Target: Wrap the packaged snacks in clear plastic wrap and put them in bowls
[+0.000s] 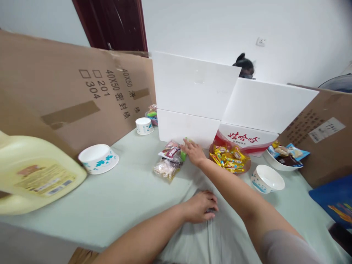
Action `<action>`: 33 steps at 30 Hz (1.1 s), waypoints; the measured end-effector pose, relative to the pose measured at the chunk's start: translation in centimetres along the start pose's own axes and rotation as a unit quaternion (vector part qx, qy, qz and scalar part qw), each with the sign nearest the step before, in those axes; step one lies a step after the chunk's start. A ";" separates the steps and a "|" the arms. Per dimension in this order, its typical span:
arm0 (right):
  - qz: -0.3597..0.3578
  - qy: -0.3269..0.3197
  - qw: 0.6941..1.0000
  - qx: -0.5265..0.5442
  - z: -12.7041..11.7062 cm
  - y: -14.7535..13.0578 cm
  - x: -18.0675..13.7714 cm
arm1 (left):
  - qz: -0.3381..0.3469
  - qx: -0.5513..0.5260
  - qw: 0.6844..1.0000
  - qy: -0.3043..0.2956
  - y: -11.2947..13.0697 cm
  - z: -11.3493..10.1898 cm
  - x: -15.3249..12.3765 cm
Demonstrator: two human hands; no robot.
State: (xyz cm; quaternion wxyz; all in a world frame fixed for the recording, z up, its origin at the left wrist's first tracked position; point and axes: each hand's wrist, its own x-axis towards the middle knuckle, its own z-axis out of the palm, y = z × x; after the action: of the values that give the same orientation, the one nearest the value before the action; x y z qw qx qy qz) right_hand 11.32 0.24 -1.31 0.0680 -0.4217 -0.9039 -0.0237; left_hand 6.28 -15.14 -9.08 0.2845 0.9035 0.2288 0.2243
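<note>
Right hand (pixel 193 151) beside the snack packets (pixel 169 161) — left hand (pixel 202 207) nearer the camera.

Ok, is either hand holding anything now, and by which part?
Cannot tell for certain: the right hand is at the right edge of the snack packets, no clear grip showing; the left hand curls over the tablecloth, its palm hidden.

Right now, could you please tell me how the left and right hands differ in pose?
The right hand reaches out to the edge of the snack packets, while the left hand is nearer the body, over the tablecloth. The right hand's fingers are stretched out; the left hand's are curled. Both hands are bare.
</note>
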 end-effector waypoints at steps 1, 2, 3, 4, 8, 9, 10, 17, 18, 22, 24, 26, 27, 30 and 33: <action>-0.012 -0.001 1.000 0.008 0.0 -0.1 0.2 | 0.002 -0.003 1.000 0.001 -0.1 0.0 0.0; -0.020 0.001 1.000 0.014 -0.1 -0.2 0.1 | 0.003 -0.006 1.000 0.001 -0.2 0.0 0.0; -0.022 0.005 1.000 0.018 -0.3 -0.1 -0.1 | 0.005 -0.009 1.000 0.002 -0.3 0.0 0.0; -0.021 0.011 0.999 0.024 -0.6 0.0 -0.6 | 0.007 -0.011 1.000 0.004 -0.3 0.0 -0.1; -0.007 0.055 0.997 0.051 -2.5 1.0 -4.6 | 0.032 0.003 0.998 0.045 0.4 -0.5 -0.2; 0.000 0.066 0.996 0.056 -3.0 1.2 -6.1 | 0.040 0.019 0.996 0.077 0.8 -0.7 -0.4; 0.004 0.079 0.995 0.065 -3.6 1.4 -7.8 | 0.045 0.042 0.991 0.122 1.2 -1.0 -0.5; -0.031 0.176 0.957 0.226 -6.6 0.1 -19.0 | -0.056 0.123 0.913 0.384 2.1 -2.5 -0.6; -0.032 0.154 0.958 0.242 -6.7 -0.3 -20.1 | -0.065 0.083 0.935 0.340 1.9 -2.4 -0.5; -0.048 0.032 0.948 0.313 -5.5 -1.6 -22.7 | -0.037 -0.044 0.995 0.078 1.9 -2.1 -0.2; -0.035 -0.007 0.940 0.340 -4.2 -1.8 -23.4 | -0.025 -0.039 0.998 0.034 2.1 -2.2 -0.2; 0.006 -0.027 0.939 0.342 -2.8 -1.9 -24.0 | -0.023 -0.028 0.999 0.025 2.4 -2.3 -0.2; 0.029 -0.029 0.942 0.332 -2.2 -2.0 -24.3 | -0.022 -0.026 0.999 0.019 2.5 -2.3 -0.3; 0.074 0.030 0.966 0.246 -0.6 -2.3 -25.5 | -0.037 0.004 0.999 0.036 2.3 -2.1 -0.4; 0.131 0.150 0.972 0.129 0.7 -2.3 -26.4 | -0.085 0.042 0.990 0.106 1.5 -1.5 -0.5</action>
State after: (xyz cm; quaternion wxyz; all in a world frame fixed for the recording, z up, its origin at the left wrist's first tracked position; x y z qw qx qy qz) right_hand 26.24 -21.26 -5.72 0.2587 -0.5157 -0.8159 0.0390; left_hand 5.54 -15.88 -7.16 0.2380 0.8631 0.3429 0.2844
